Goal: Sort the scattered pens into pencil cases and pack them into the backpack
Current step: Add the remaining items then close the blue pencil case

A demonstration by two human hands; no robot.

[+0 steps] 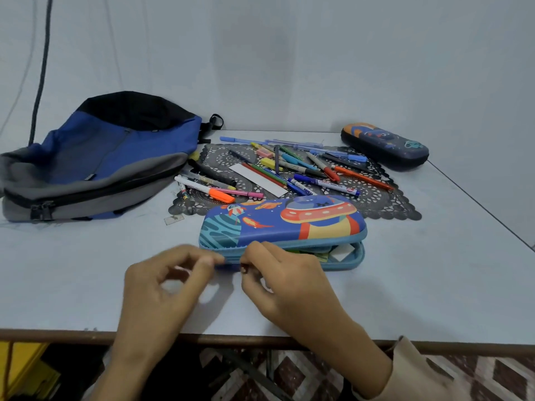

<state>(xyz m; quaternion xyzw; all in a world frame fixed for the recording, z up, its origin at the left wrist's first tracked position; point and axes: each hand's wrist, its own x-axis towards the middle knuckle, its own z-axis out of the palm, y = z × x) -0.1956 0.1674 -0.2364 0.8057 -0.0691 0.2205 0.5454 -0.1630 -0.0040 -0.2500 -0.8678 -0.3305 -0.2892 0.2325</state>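
A blue pencil case with a spaceship print lies near the table's front, its lid partly open on the right side. My left hand pinches the case's front left edge with thumb and fingertips. My right hand pinches the small zipper pull at the case's front seam. Behind the case, several scattered pens, markers and a white ruler lie on a dark lace mat. A second, dark navy pencil case sits zipped at the back right. The blue, grey and black backpack lies on its side at the left.
The pale table ends at a brown front edge and a right edge near the dark case. A dark cord hangs against the wall behind the backpack. A small clear scrap lies left of the blue case.
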